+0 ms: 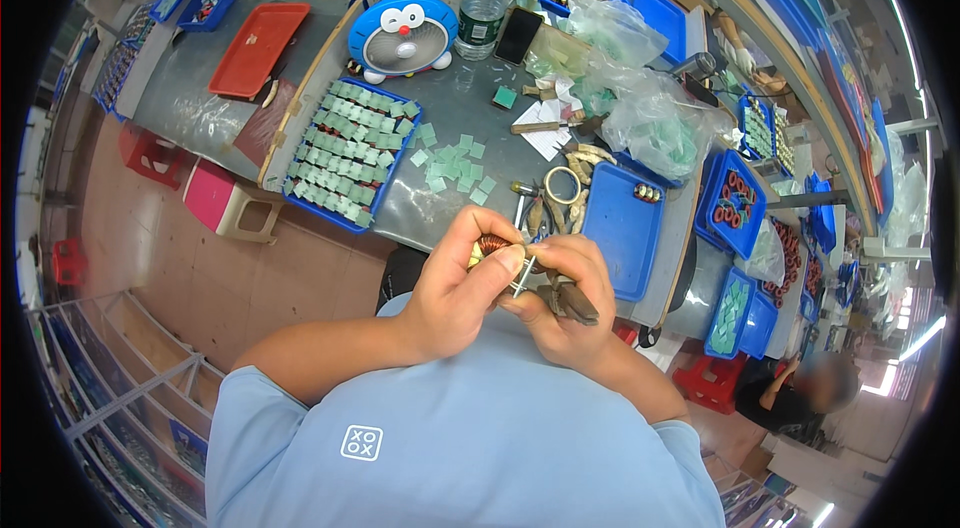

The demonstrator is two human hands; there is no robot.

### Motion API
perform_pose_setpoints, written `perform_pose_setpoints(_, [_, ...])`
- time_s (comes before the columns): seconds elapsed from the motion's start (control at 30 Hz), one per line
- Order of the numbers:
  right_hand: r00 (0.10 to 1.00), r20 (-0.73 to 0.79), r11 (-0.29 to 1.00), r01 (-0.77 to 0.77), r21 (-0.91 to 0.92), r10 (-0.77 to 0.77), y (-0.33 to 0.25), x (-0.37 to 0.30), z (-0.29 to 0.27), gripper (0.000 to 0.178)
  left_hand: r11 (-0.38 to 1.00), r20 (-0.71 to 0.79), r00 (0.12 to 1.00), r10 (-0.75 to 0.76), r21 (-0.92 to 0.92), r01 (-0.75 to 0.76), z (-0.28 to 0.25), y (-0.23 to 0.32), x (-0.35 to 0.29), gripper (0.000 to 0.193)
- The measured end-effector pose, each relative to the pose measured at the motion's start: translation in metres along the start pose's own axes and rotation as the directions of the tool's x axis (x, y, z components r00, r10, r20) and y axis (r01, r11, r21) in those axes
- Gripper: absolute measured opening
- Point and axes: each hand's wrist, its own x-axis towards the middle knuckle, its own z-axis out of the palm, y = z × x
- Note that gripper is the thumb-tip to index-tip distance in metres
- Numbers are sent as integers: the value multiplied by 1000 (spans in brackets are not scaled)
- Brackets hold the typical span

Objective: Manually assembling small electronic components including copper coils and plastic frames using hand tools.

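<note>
A small coil wound with copper-coloured wire [489, 246] is held in front of my chest, above the bench's near edge. My left hand [462, 290] is closed round it, with thumb and forefinger pinching its side. From the other side, the closed fingers of my right hand [572, 273] pinch at the coil's end, where thin silvery metal pieces [525, 273] show between the hands. A dark grey-brown object [573, 305] sticks out beneath my right fingers; its kind is unclear. Loose pale green squares [455, 166] lie on the bench beyond my left hand.
Rows of parts topped with green squares fill a blue tray [312, 205] at left. Right stands another blue tray [620, 238] with several small coils [647, 192]. Tape [563, 185], a fan [405, 40], a bottle [482, 18] and plastic bags [660, 123] crowd the bench. Other people work nearby.
</note>
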Motion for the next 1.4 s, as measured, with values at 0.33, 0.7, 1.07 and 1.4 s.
perform_pose_setpoints(0.33, [999, 10, 999, 34, -23, -34, -1, 2, 3, 52, 957, 78, 996, -45, 290, 20, -12, 13, 4, 16])
perform_pose_setpoints(0.7, [994, 94, 999, 48, -16, -46, 6, 14, 7, 55, 813, 142, 988, 57, 568, -128, -21, 38, 3, 17])
perform_pose_setpoints(1.07, [997, 48, 998, 56, -37, -54, -2, 38, 37, 62, 943, 128, 935, -331, 74, 324, -59, 63, 14, 15])
perform_pose_setpoints(1.4, [998, 42, 994, 60, -88, -57, -5, 53, 59, 61, 933, 141, 968, -207, 326, 152, -75, 79, 17, 17])
